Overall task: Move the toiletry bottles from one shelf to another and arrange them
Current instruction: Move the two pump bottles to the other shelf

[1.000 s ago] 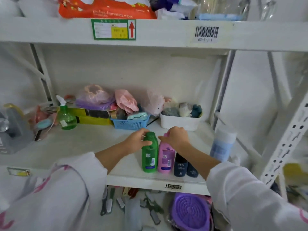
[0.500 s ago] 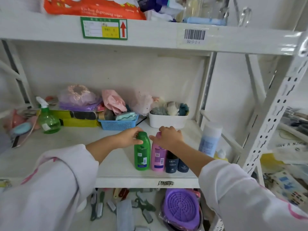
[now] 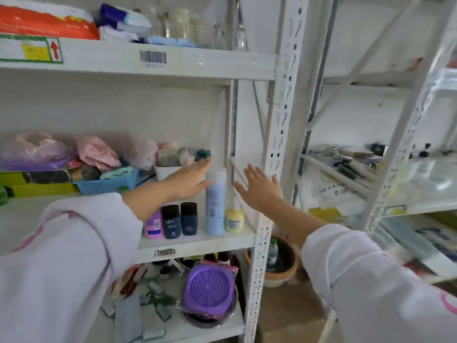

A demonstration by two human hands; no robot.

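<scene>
At about nine o'clock in the view a blue basket of soft goods sits at the back of the middle shelf, a white tub just to its right. The camera has swung rightward since a second ago, so the green spray bottle seen then at the far left is out of the picture and a second rack fills the three o'clock side. The left hand has let go of the green bottle it held a second ago; it is spread open, palm turned toward the tall pale-blue bottle, its fingers at or just short of that bottle's upper left side. The green bottle cannot be seen, the left sleeve covering where it stood. Below the left wrist, near the shelf's front edge, the pink bottle stands upright, partly hidden by the forearm, with two dark navy bottles side by side just to its right. The tall pale-blue bottle stands next, at the centre of the view, and a small yellow bottle stands just beside it, against the rack upright. The right hand has left the pink bottle and hovers open, fingers splayed and empty, at about two o'clock from the yellow bottle, near the upright. On the shelf beneath, at six o'clock, lies a purple round lid.
</scene>
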